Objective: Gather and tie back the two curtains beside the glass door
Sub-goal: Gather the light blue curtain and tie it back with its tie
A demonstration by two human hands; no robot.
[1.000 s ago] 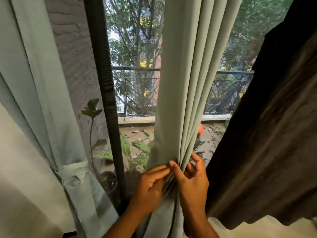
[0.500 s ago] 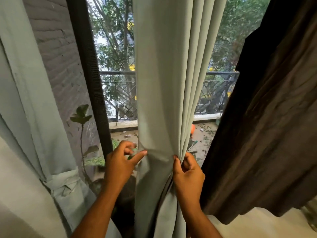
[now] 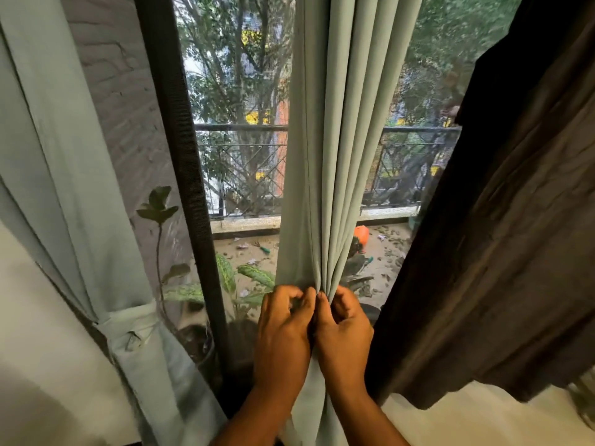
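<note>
Curtain point(image 3: 325, 175) fabric, pale green, hangs in front of the glass door point(image 3: 238, 156) at the middle of the scene, pinched into narrow pleats. The left hand point(image 3: 283, 336) and the right hand point(image 3: 346, 329) touch each other, both closed on the gathered folds. At the far left a second pale curtain point(image 3: 64, 175) is bound by a fabric tieback point(image 3: 132, 326). A dark brown cloth point(image 3: 502, 239) hangs at right.
</note>
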